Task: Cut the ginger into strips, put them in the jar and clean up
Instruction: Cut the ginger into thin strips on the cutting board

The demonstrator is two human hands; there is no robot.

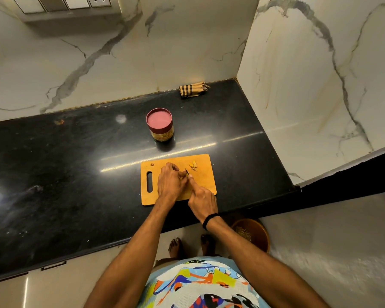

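Observation:
A wooden cutting board (203, 165) lies on the black counter. On it my left hand (171, 181) curls over a piece of ginger, which is mostly hidden under the fingers. My right hand (201, 201) grips a knife (187, 172) with the forefinger stretched along it; only the dark blade tip shows beside my left fingers. A few cut ginger pieces (193, 165) lie at the board's far right. One small scrap (152, 164) sits near its far left corner. The jar (160, 124), with a maroon lid on, stands behind the board.
A folded checked cloth (192, 90) lies at the back against the marble wall. The counter (65, 174) ends at a marble side wall on the right. On the floor below the counter edge stands a brown bin (253, 234), beside my bare feet.

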